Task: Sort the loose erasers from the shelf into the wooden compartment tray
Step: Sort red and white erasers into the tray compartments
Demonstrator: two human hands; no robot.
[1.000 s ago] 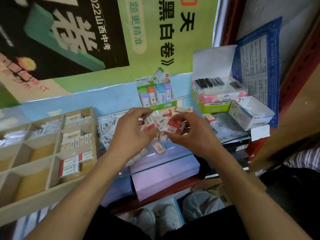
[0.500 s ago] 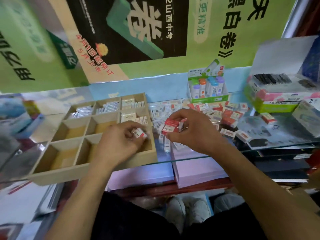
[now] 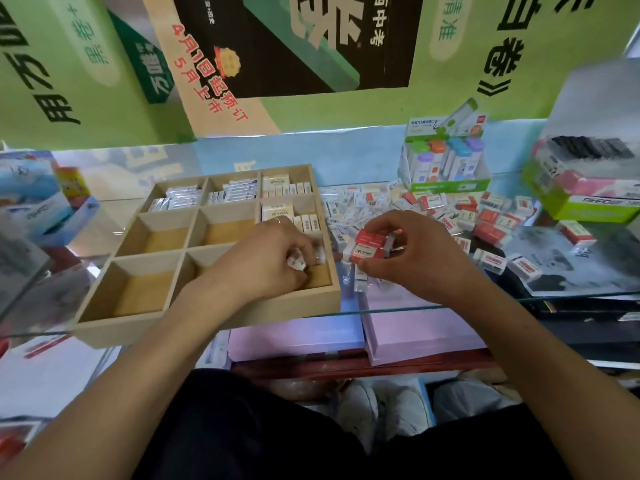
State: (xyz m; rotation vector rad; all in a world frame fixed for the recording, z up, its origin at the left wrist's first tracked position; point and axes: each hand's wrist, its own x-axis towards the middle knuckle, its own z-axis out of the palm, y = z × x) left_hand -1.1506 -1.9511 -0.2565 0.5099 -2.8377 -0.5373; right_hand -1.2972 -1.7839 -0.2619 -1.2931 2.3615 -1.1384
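Note:
A wooden compartment tray (image 3: 207, 318) sits on the glass shelf at the left; its back row and right-hand middle cell hold packed erasers. My left hand (image 3: 266, 258) reaches into the near right cell and pinches a small red-and-white eraser (image 3: 297, 263). My right hand (image 3: 412, 251) hovers just right of the tray, gripping a stack of red-and-white erasers (image 3: 370, 245). A loose pile of erasers (image 3: 460, 209) is spread over the shelf behind and to the right of that hand.
A green display box of capped correction items (image 3: 446, 164) stands behind the pile. A pink-and-green box (image 3: 588, 199) sits at the far right, blue packages (image 3: 31, 199) at the far left. The glass shelf edge (image 3: 450, 306) runs in front, with pink boxes (image 3: 415, 334) below.
My left hand has carried an eraser from the pile over to the tray and lowered it into the near right cell. My right hand stays by the pile with its stack.

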